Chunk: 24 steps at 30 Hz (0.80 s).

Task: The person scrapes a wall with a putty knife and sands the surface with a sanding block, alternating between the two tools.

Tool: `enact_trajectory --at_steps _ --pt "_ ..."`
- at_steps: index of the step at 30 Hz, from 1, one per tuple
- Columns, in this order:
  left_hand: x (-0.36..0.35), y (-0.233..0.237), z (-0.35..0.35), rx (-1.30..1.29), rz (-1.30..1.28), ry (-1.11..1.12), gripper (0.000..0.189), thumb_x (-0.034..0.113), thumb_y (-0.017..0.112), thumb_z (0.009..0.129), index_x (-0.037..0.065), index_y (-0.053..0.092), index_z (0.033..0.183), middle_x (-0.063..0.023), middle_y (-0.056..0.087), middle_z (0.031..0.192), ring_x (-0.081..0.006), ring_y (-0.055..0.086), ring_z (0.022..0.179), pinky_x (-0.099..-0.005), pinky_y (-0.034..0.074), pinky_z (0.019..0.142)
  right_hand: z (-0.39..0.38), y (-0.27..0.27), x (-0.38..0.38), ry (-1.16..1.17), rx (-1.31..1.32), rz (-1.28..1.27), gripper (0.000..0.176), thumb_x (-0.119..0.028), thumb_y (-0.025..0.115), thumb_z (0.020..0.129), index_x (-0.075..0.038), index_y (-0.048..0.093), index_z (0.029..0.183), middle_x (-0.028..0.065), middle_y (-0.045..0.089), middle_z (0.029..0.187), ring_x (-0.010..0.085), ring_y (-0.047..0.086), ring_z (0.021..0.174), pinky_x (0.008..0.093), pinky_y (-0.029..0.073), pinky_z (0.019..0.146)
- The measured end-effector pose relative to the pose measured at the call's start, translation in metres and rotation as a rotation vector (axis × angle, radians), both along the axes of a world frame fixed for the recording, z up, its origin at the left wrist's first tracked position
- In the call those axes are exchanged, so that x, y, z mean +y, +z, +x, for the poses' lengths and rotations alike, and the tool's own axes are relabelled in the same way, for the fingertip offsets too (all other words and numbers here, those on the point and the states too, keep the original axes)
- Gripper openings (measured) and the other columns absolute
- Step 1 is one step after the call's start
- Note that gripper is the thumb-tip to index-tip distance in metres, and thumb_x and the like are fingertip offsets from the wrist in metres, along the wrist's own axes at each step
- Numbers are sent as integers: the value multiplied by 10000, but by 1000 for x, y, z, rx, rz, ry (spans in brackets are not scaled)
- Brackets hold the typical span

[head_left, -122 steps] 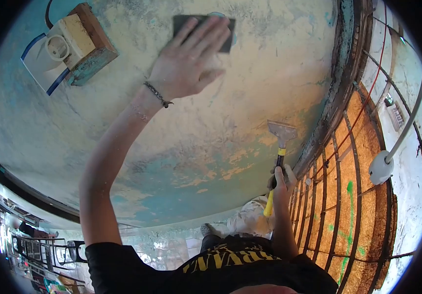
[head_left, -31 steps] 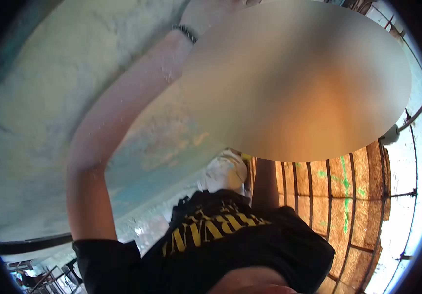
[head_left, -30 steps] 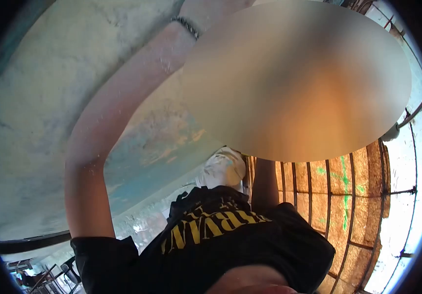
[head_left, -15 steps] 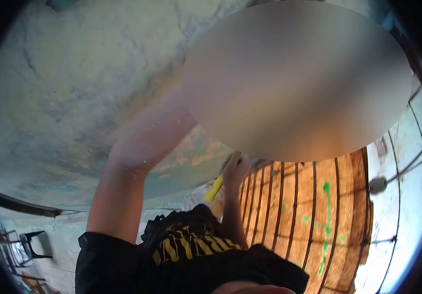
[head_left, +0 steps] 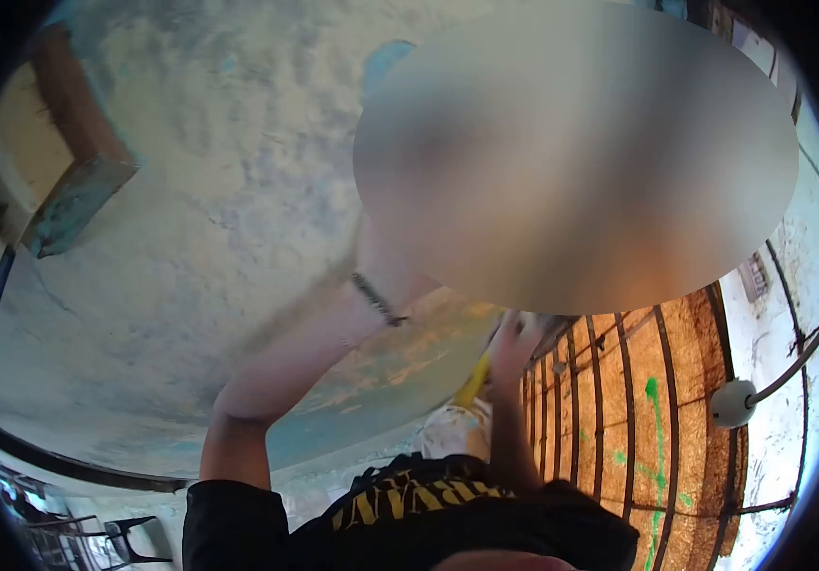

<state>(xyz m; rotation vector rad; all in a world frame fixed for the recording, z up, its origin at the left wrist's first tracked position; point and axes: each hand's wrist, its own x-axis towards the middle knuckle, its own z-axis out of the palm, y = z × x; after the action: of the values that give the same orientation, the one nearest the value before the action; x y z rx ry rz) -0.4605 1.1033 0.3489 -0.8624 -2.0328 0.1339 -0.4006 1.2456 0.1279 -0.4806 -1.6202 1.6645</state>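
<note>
My left forearm (head_left: 305, 357), with a dark bracelet (head_left: 378, 300) at the wrist, reaches up along a pale, stained wall (head_left: 190, 247). A blurred oval hides the left hand's fingers and anything in them. Right of centre, my right hand (head_left: 516, 344) is closed around a tool with a yellow handle (head_left: 472, 383), whose lower end sticks out below the fist. The tool's other end is hidden by the blur, so its kind cannot be made out.
An orange-lit barred window (head_left: 609, 419) stands right, with a white round fitting (head_left: 734, 404) on a cable beside it. A wooden box-like ledge (head_left: 86, 190) juts out at upper left. A dark chair (head_left: 138, 540) is at lower left.
The view has shifted, bringing the wooden ledge into sight. My left forearm has moved, and its bracelet now shows. The right hand still grips the yellow handle, further right in view.
</note>
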Motion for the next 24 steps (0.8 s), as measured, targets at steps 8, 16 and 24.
enact_trajectory --at_steps 8,16,24 --pt "-23 35 8 156 175 76 781 476 636 965 41 409 1573 -122 385 1649 -352 295 1549 -594 209 1235 18 -50 -1 14 -18 185 520 -96 536 1011 70 474 1499 109 624 789 149 580 645 324 482 628" --pt "-43 52 -12 375 125 25 806 609 386 1012 41 384 1584 -139 318 1679 -365 220 1574 -551 108 1272 7 -26 -22 -43 132 125 534 -47 528 1015 48 441 1534 17 546 692 82 521 593 263 425 553" --pt "-45 18 7 99 0 75 826 669 350 1002 146 296 1639 -39 259 1712 -277 181 1593 -530 11 1287 -2 8 40 46 -10 -272 476 -149 551 1042 22 525 1485 22 575 651 99 540 540 291 429 496"
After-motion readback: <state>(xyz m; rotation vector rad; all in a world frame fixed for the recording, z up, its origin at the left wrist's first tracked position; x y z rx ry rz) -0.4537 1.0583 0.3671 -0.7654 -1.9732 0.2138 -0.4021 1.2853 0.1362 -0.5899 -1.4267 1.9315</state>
